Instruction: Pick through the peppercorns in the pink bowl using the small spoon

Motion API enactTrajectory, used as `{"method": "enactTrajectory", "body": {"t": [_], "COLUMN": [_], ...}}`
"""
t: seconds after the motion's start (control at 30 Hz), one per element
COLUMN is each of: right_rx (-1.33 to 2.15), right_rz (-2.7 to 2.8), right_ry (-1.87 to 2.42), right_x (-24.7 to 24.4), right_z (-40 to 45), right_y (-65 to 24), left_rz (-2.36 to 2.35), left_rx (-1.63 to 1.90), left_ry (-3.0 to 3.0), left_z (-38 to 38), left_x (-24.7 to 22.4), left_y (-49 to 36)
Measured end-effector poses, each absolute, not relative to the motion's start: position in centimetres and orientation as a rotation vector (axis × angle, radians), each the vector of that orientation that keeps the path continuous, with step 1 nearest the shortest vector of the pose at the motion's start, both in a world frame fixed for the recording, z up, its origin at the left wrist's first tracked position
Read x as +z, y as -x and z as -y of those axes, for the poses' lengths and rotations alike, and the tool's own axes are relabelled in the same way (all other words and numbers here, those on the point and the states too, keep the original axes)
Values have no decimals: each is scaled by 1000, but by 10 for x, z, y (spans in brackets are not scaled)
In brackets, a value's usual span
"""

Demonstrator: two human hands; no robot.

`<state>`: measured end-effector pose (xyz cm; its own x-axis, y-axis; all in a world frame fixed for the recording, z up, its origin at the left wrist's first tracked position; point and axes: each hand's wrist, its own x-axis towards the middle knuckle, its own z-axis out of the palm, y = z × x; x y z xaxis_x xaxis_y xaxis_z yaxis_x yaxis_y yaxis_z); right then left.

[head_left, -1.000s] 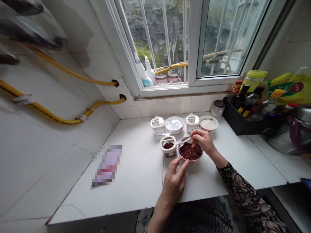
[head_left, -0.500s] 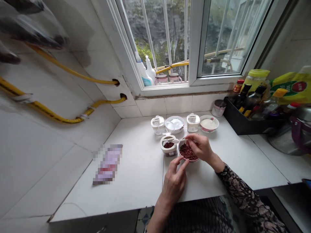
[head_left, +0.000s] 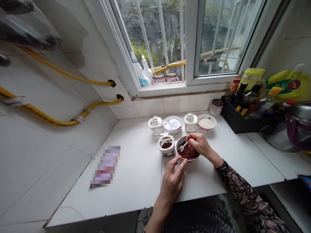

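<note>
A bowl (head_left: 178, 142) of dark reddish-brown dried grains, perhaps peppercorns, stands on the white counter. My right hand (head_left: 198, 143) is closed in a pinch on the handle of a small white spoon (head_left: 184, 146), its scoop down at the grains on the bowl's left side. At the bowl's near rim rest the fingertips of my left hand (head_left: 173, 176), fingers apart and not wrapped round it. Just left of the bowl sits a clear seasoning jar (head_left: 166, 152), lid raised, with the same dark grains inside.
Behind are a jar with a clear lid (head_left: 155, 125), a bowl of white powder (head_left: 173, 124), another clear-lidded jar (head_left: 190, 122) and a bowl of pale granules (head_left: 206, 123). A black bottle box (head_left: 234, 121) and a metal pot (head_left: 279, 139) stand right. A purplish blurred packet (head_left: 107, 166) lies left.
My right hand has brought the spoon from over the seasoning jar's edge down into the bowl of grains. My left hand stays at the bowl's rim. The view has shifted slightly.
</note>
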<state>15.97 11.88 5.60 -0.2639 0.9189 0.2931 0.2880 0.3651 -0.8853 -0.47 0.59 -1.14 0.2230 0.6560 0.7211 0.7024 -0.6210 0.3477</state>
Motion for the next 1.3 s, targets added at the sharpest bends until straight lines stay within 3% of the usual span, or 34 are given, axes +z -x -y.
{"method": "enactTrajectory", "body": {"t": [0.67, 0.8, 1.0, 1.3], "right_rx": [1345, 1144, 530, 531], "right_rz": [1353, 1486, 2054, 1851], "right_ry": [984, 892, 711, 951], "right_x": [67, 67, 63, 65], "right_z": [-126, -115, -102, -113], "right_y": [-165, -152, -139, -166], "left_rz": [1369, 1368, 1378, 1362], "left_rx": [-1406, -1432, -1435, -1373], "left_ry": [2416, 2414, 2401, 2426], "left_z": [-5, -6, -6, -6], "left_x": [-13, -15, -17, -12], "left_y": [4, 3, 2, 5]}}
